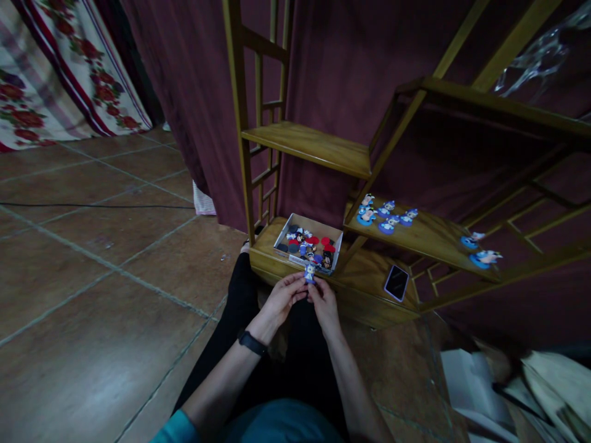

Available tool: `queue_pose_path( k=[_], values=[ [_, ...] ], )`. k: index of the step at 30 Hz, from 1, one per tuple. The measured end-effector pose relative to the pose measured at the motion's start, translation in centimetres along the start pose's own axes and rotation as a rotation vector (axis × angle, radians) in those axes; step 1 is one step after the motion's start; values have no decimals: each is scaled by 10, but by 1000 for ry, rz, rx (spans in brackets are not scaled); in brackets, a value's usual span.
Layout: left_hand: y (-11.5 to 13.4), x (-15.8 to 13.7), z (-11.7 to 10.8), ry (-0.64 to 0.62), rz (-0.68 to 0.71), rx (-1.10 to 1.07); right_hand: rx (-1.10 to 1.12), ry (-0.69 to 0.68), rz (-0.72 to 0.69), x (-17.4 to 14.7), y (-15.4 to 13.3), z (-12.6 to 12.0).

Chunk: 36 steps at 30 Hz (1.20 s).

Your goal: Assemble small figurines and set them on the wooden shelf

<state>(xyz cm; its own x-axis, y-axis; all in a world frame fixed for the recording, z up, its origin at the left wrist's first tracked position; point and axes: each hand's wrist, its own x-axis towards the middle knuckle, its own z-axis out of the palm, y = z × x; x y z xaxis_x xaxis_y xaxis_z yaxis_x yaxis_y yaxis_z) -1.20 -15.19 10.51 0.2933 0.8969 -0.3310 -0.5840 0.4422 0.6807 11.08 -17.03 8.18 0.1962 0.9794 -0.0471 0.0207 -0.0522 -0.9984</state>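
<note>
A small purple-and-white figurine [309, 272] is held upright between my two hands, just in front of the box's near edge. My left hand [287, 294] pinches it from the left, and my right hand [322, 298] grips its base from the right. Beyond them, a shallow open cardboard box [280, 241] holds loose figurine parts and red, black and purple discs. Several assembled figurines [388, 224] stand on purple or blue bases on the shelf [427, 237] to the right. Farther along that shelf are two more figurines [484, 258] with blue bases.
The wooden rack [305, 146] rises in front of me, with posts and stepped shelves. A phone [396, 283] lies on its lower board at right. A maroon curtain [332, 74] hangs behind. White boxes [471, 381] and a pale bag [554, 381] sit on the floor at lower right.
</note>
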Motion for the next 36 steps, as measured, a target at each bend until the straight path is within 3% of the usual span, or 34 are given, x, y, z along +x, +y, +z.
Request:
queue_pose_path(
  k=[36],
  values=[
    [-1,-2,3,-6,32,52,37,-15,-12,-2,-5,0]
  ],
)
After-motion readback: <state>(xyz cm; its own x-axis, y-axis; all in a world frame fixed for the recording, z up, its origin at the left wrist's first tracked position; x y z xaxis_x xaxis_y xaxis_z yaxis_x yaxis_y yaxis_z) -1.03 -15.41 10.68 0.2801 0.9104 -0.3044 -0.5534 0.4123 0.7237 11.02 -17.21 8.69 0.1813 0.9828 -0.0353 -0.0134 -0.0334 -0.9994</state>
